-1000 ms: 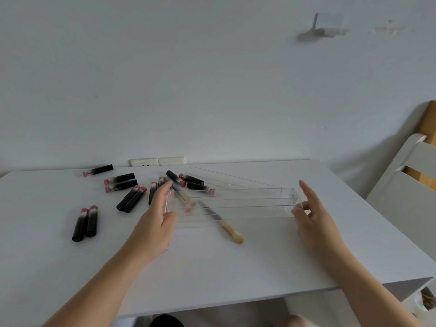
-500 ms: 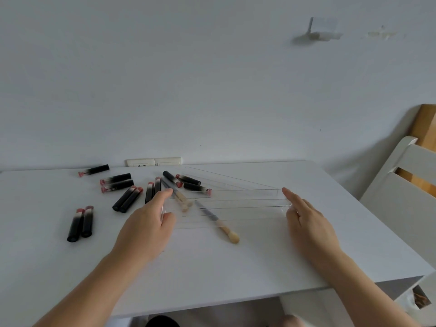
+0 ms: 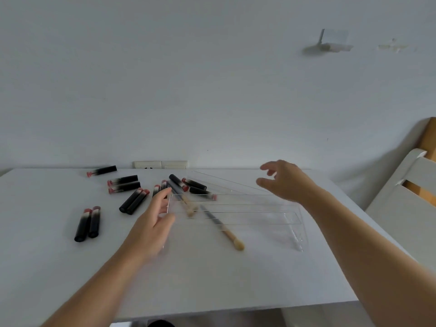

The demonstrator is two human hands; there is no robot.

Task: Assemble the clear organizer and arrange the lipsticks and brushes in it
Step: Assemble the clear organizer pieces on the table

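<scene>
The clear organizer (image 3: 293, 218) lies across the middle of the white table (image 3: 47, 267). My left hand (image 3: 154, 219) grips its left end. My right hand (image 3: 286, 181) hovers open above the far right part of it, over a loose clear panel (image 3: 226, 182) lying behind the organizer. Two brushes lie under the organizer: one with a tan tip (image 3: 226, 232) sticks out toward me, another (image 3: 186, 204) sits near my left fingers. Several black lipsticks with pink ends (image 3: 132, 200) are scattered to the left, and a pair (image 3: 87, 223) lies nearest me.
A wall socket (image 3: 160, 164) sits at the table's back edge against the white wall. A white chair (image 3: 405, 197) stands to the right of the table. The table's front edge runs just below my forearms.
My right hand has let go of the organizer's right end and risen toward the far side. The left hand stays on the left end. The camera has tilted down a little.
</scene>
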